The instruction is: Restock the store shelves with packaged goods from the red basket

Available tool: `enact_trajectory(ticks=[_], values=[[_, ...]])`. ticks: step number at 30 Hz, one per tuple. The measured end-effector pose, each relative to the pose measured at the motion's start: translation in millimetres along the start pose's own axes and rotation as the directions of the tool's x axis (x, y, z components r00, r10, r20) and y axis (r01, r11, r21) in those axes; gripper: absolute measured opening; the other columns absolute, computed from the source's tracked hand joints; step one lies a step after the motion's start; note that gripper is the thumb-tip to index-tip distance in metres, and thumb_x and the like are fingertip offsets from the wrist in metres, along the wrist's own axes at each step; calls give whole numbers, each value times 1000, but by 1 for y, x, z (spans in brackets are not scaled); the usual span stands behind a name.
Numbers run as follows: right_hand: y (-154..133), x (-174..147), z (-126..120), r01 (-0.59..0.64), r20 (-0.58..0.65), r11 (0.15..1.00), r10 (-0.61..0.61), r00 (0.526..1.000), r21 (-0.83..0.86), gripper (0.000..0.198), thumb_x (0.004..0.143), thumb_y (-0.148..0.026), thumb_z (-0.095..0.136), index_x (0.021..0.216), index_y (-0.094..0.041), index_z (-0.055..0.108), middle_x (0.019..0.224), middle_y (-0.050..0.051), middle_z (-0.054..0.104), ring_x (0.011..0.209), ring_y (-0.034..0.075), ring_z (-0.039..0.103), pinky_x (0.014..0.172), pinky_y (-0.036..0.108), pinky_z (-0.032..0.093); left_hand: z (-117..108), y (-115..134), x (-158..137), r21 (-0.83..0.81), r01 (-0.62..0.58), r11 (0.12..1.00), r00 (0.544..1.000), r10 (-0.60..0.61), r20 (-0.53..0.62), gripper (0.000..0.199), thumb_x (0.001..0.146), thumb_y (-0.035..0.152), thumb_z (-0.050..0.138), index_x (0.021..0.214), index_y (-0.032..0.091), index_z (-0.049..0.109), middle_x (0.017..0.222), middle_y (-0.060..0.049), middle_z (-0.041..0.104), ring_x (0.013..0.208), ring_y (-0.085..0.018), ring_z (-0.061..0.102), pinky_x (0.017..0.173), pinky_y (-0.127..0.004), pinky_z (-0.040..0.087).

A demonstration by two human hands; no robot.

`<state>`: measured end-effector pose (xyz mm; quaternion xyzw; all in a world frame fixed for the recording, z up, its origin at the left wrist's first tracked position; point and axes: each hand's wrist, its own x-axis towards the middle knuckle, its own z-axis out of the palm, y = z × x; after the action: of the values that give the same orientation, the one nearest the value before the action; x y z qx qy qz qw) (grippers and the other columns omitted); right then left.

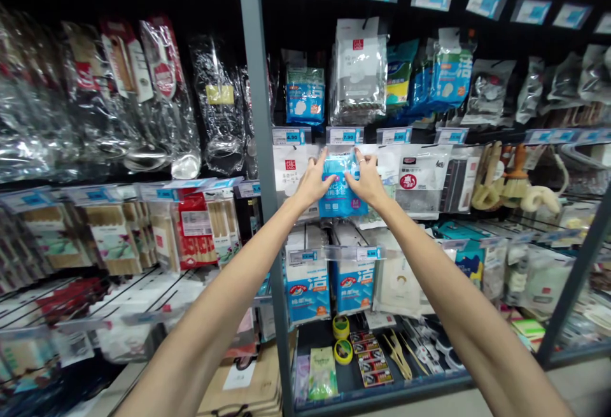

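Observation:
A blue pack of disposable gloves, marked with a pink M, is held upright at the middle of the shelf rack, just below a 7.90 price tag. My left hand grips its left side, thumb across the front and index finger up along the upper edge. On the opposite side my right hand pinches it in the same way, with a ring on one finger. The fingertips behind the pack are hidden. To the left, a white pack hangs close to my left hand; a clear-and-white pack hangs right of my right hand.
A grey upright post stands left of my hands. Blue and white packs hang below them, over a dark bottom tray with small goods. Bagged ladles hang at left, brushes at right. Price-tag holders jut out from the hooks.

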<state>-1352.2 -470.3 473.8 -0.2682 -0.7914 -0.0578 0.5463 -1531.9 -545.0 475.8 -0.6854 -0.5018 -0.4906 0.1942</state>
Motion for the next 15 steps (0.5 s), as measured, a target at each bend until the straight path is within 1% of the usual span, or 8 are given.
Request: enact_trajectory(ticks=[2,4,8,12,15], values=[[-2,-2,-2,24,-25,1000,-24,999,-7,76,91,-35,57,160,-15,32,137,20,41,109,31,63,98,47,53,-3,0,-1,-15,-35,999,999,35,-1,83,90,26,68,163,22,30,134,-17,53,119,-36,59,109,-56,46],[-4,-4,-5,24,-36,999,-25,999,-31,78,90,-36,57,161,-17,30,138,20,42,102,31,65,95,49,55,-5,0,1,-36,-70,997,997,71,26,84,89,25,69,163,22,31,135,-16,53,118,-34,60,108,-53,47],[-9,0,-11,-40,-5,994,39,999,-100,74,88,-38,57,158,-22,36,132,19,45,91,32,66,89,55,55,-7,1,10,-40,-85,996,993,87,74,87,86,23,71,162,13,31,138,-19,53,123,-33,58,111,-49,45],[-14,9,-13,-63,7,991,64,998,-120,70,88,-40,56,154,-22,42,133,19,43,93,35,65,88,58,54,-7,-1,22,-17,-69,997,993,70,97,86,84,24,72,159,6,34,148,-23,51,133,-37,52,115,-50,41],[-17,12,-14,-66,14,990,68,998,-129,69,88,-41,57,153,-21,44,132,20,44,96,37,65,88,59,54,-6,-5,26,-39,-90,995,992,93,87,84,83,24,72,158,7,38,151,-22,51,137,-37,50,118,-50,38]])
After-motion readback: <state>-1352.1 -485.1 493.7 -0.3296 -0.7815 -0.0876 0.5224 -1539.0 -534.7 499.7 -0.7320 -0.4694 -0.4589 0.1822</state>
